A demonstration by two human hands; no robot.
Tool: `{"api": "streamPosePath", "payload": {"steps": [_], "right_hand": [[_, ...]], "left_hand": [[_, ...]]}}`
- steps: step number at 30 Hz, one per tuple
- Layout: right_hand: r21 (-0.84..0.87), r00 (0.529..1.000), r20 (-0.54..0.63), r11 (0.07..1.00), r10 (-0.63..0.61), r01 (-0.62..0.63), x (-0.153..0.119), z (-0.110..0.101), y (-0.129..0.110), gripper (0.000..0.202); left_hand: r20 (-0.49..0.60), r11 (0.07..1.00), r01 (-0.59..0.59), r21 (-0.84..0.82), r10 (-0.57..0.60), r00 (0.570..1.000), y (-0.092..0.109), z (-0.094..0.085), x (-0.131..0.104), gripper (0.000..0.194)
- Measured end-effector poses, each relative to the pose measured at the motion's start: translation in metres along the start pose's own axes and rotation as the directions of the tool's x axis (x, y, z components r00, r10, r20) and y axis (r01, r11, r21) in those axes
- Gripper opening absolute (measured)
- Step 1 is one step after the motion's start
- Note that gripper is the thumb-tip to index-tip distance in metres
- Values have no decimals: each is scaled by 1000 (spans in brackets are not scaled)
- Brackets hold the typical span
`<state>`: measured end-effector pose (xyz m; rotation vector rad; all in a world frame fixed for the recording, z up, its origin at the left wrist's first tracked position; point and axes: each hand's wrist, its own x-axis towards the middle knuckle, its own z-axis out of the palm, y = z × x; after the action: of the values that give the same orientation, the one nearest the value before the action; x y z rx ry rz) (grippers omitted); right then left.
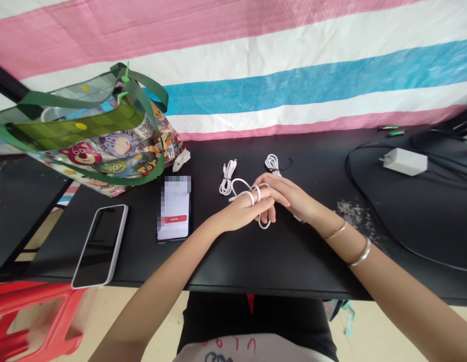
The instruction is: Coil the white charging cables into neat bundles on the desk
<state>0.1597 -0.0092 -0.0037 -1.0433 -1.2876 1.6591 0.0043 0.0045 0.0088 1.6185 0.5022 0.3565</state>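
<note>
We see a white cable (pixel 256 193) in loops around the fingers of our left hand (pixel 243 211), near the middle of the black worktop (pixel 256 256). Our right hand (pixel 289 196) lies over the left fingers and touches the loops; its grip is partly hidden. Just behind lie two more coiled cables (pixel 227 177). To the left rest a lit phone (pixel 174 208), a dark phone (pixel 100 245) and a cartoon bag (pixel 93 136).
</note>
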Motion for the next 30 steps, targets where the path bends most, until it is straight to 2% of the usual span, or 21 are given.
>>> {"api": "streamPosePath", "payload": {"steps": [10,16,21,25,30], "right_hand": [[9,1000,-2,999,-31,31,1,-1,3,27],[86,997,-8,994,-72,72,2,-1,5,25],[90,999,5,995,-37,37,1,0,1,32],[89,999,-25,995,-34,36,3,-2,9,37],[131,996,12,988,-87,85,7,-4,18,40]], "left_hand": [[-53,995,-78,-57,75,996,-7,1,2,38],[-102,971,-145,-190,127,987,-11,1,5,38],[-225,921,-202,-333,130,966,-9,-1,5,33],[-312,881,-239,-409,112,944,-10,-3,7,30],[-471,793,-299,-531,18,882,-6,-7,7,14]]}}
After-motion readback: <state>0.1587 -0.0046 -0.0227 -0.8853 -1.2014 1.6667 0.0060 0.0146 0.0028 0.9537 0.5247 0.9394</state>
